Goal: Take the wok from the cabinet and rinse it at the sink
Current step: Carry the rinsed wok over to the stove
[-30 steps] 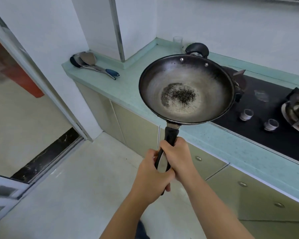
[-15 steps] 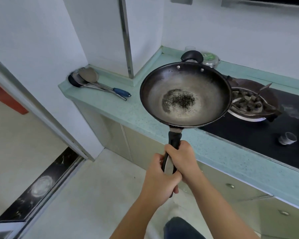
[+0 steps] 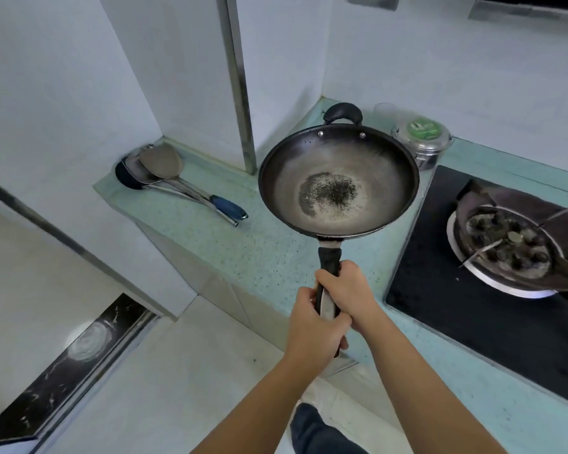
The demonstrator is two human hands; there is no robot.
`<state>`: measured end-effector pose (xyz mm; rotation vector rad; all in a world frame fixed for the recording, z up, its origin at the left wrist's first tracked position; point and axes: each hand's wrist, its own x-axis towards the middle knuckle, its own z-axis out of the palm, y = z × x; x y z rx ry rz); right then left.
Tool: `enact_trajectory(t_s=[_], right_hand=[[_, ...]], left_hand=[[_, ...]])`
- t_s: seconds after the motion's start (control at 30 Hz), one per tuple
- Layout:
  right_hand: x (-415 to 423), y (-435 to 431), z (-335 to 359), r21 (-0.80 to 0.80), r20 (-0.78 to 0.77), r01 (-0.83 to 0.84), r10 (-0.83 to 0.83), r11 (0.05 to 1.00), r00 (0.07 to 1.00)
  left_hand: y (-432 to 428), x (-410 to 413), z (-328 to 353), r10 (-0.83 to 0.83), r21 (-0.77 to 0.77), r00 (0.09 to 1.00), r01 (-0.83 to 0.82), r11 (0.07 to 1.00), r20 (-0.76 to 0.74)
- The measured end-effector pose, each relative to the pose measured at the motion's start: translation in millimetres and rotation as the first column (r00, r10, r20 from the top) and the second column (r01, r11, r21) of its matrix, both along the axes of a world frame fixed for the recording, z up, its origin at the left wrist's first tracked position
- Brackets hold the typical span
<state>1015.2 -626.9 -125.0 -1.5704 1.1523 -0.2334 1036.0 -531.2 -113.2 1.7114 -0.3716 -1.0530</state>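
Observation:
The dark metal wok [image 3: 368,158] hangs in the air above the pale green counter [image 3: 253,253], level, with a dark speckled patch in its middle. It has a small black loop handle at the far rim and a long black handle pointing toward me. My left hand [image 3: 312,332] grips the lower end of that handle. My right hand [image 3: 351,296] wraps it just above, touching the left. No sink is in view.
Metal spatulas and a ladle [image 3: 174,181] lie on the counter's left end. A steel tin with a green lid [image 3: 423,139] stands in the corner behind the wok. A black gas hob with a burner [image 3: 505,253] fills the right. Cabinet doors [image 3: 230,299] sit below.
The view has swung left and risen, so the wok hangs over bare counter instead of the hob's edge. Both hands keep the same grip on the handle.

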Motion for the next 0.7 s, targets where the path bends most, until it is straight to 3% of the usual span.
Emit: enact_trajectory(t_s=[0.7], right_hand=[[-2, -88, -23, 0.092, -0.074, -0.068, 0.075, 0.993, 0.994]], left_hand=[[-92, -14, -24, 0.125, 0.045, 0.986, -0.121, 0.992, -0.112]])
